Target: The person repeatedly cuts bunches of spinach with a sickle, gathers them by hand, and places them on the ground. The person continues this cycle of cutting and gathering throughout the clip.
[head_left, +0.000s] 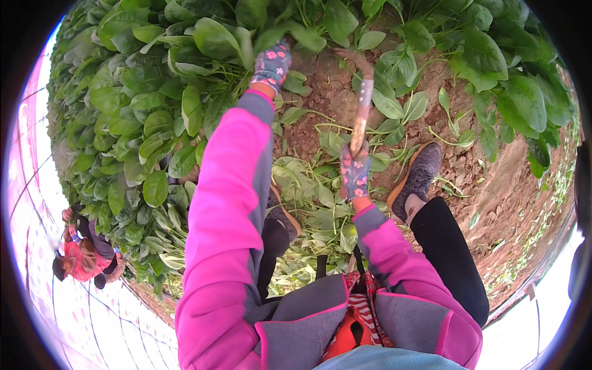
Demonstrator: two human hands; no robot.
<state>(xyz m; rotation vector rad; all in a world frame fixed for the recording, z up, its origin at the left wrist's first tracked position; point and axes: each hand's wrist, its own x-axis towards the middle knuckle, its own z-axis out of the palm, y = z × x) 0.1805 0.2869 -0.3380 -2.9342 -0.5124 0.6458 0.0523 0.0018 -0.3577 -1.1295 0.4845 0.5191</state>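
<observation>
My left hand (273, 65), in a dark glove with pink flowers, reaches into the leafy spinach plants (216, 40) at the top. Leaves cover its fingers, so I cannot see whether they grip a stem. My right hand (356, 172) wears a matching glove and is closed round the handle of a sickle (364, 92). The sickle points away from me, its rusty curved end over bare soil to the right of my left hand. Loose cut leaves (320, 191) lie on the ground between my feet.
Dense spinach rows (135, 105) stand at left, with more plants (499, 74) at upper right. My shoes (419, 176) rest on cracked brown soil (493, 203). A person in red (86, 262) crouches at the far left near a light-coloured wall.
</observation>
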